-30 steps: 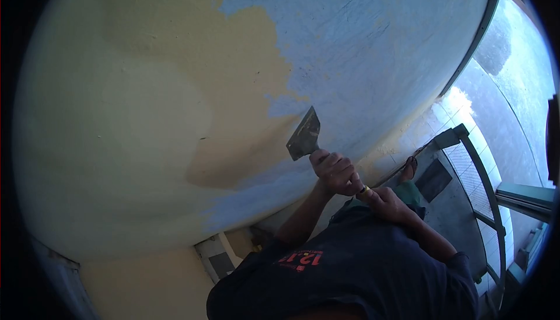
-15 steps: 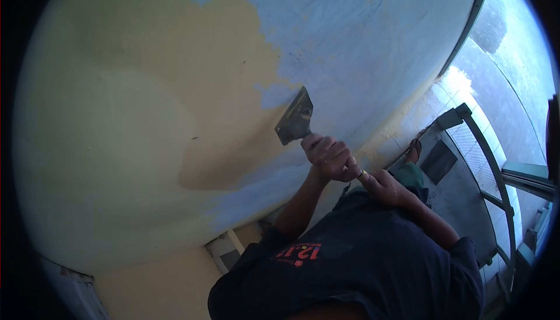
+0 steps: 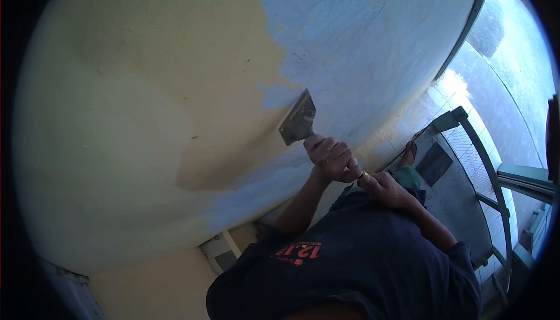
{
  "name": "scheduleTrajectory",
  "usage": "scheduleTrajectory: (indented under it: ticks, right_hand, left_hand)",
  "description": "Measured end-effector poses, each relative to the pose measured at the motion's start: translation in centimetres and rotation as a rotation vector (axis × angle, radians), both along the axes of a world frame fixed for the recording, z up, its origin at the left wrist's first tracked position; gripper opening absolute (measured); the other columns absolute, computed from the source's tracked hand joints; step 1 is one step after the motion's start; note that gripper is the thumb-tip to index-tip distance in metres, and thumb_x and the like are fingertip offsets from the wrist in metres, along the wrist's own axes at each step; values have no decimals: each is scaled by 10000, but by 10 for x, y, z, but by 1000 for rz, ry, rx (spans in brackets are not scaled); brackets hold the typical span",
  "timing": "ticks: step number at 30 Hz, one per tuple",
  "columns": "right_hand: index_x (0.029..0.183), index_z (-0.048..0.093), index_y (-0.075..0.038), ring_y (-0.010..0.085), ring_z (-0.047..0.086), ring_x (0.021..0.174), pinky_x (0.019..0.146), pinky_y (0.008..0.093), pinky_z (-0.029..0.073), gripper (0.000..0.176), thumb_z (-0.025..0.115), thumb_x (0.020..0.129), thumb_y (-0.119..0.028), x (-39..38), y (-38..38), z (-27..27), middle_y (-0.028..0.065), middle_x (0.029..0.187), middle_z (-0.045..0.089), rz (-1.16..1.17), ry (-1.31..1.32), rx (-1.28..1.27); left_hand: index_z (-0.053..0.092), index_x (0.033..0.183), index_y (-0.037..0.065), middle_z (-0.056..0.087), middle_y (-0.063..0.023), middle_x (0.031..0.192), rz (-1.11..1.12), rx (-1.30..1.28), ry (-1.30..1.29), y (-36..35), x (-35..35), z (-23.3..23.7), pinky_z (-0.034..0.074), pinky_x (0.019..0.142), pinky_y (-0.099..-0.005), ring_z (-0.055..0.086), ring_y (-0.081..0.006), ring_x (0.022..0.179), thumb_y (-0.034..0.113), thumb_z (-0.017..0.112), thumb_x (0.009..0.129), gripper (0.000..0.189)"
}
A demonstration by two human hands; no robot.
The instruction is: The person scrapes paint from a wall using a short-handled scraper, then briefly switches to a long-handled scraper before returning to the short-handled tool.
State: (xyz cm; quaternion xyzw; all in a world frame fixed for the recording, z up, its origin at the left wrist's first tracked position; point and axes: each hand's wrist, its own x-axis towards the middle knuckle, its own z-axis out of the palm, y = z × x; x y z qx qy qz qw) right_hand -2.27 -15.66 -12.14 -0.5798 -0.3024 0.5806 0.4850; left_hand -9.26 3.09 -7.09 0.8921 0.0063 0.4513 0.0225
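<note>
A wide metal scraper point(image 3: 298, 120) has its blade edge at the wall point(image 3: 227, 75), near the border between yellowish paint and exposed blue surface; exact contact is hard to tell. My left hand point(image 3: 333, 158) is wrapped round the handle just behind the blade. Lower down and to the right, my right hand point(image 3: 384, 190) grips the rear of the same handle, where a bit of yellow shows between the hands. The blade casts a dark shadow on the wall to its lower left.
A platform point(image 3: 452, 200) with a metal frame point(image 3: 487, 156) lies at the right, with my foot on it and a dark rectangular patch. Tiled floor point(image 3: 429, 101) shows beyond. A pale ledge point(image 3: 231, 243) is below the wall, left of my dark shirt point(image 3: 350, 256).
The view has shifted slightly, and the scraper appears a few pixels further right and down. Both hands keep the same hold on it.
</note>
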Motion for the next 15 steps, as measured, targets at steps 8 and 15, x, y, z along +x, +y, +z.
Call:
scheduleTrajectory:
  ticks: [8, 15]
  right_hand:
    - [758, 551, 37, 104, 448, 610, 576, 354, 406, 630, 407, 1025, -515, 3, 0, 1, 21, 597, 479, 43, 14, -8]
    - [750, 546, 27, 108, 447, 597, 564, 348, 399, 629, 411, 1023, -523, 6, 6, 14, 16, 595, 474, 99, 48, 10]
  left_hand:
    - [419, 455, 173, 495, 27, 482, -29, 39, -2, 1, 4, 8, 316, 759, -348, 499, -137, 525, 268, 464, 651, 222]
    - [418, 462, 174, 507, 25, 487, -19, 41, -6, 2, 0, 16, 310, 764, -351, 505, -132, 536, 269, 465, 665, 229]
